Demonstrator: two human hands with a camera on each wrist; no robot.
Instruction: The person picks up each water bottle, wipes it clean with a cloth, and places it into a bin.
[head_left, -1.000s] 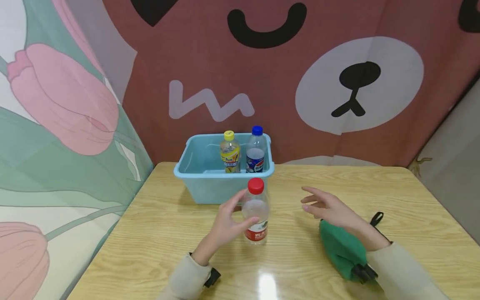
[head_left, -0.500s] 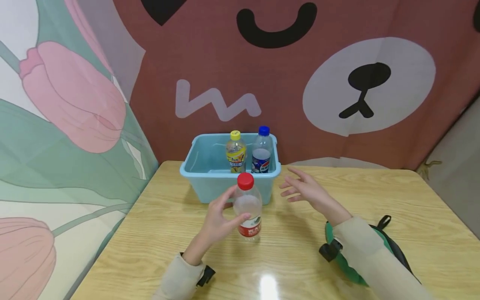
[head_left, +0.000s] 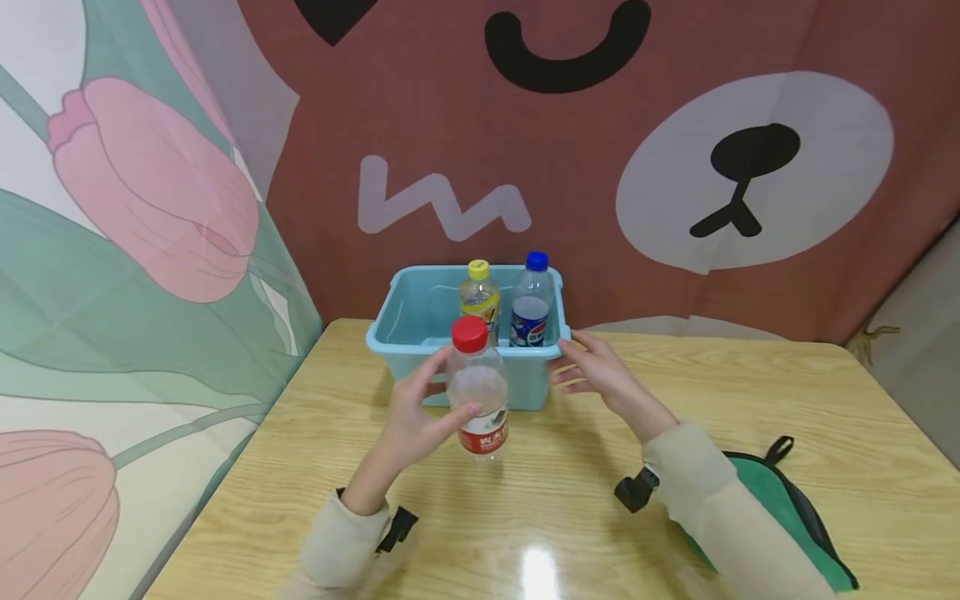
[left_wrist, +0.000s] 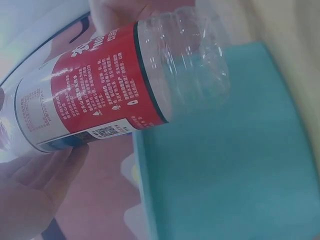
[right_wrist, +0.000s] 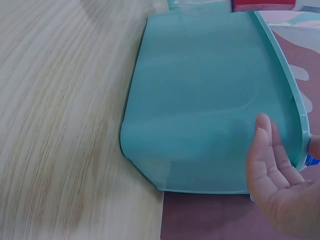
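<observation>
My left hand (head_left: 416,417) grips a clear water bottle (head_left: 480,387) with a red cap and a red-and-white label, in front of the light blue plastic bin (head_left: 405,358). In the left wrist view the bottle's clear base (left_wrist: 195,60) overlaps the bin's wall. At the bin's right front corner, my right hand (head_left: 600,371) holds the rim. The right wrist view shows its fingers (right_wrist: 270,160) along the outer wall and the thumb on the other side of the rim. Inside the bin stand a yellow-capped bottle (head_left: 480,293) and a blue-capped Pepsi bottle (head_left: 531,308).
A green pouch (head_left: 798,521) with black trim lies on the wooden table (head_left: 585,533) at the right, partly under my right sleeve. Behind the table hangs a printed cloth (head_left: 570,192) with a bear picture.
My right hand has moved from above the pouch forward and left to the bin's corner and taken hold of its rim. My left hand has carried the water bottle left and nearer the bin.
</observation>
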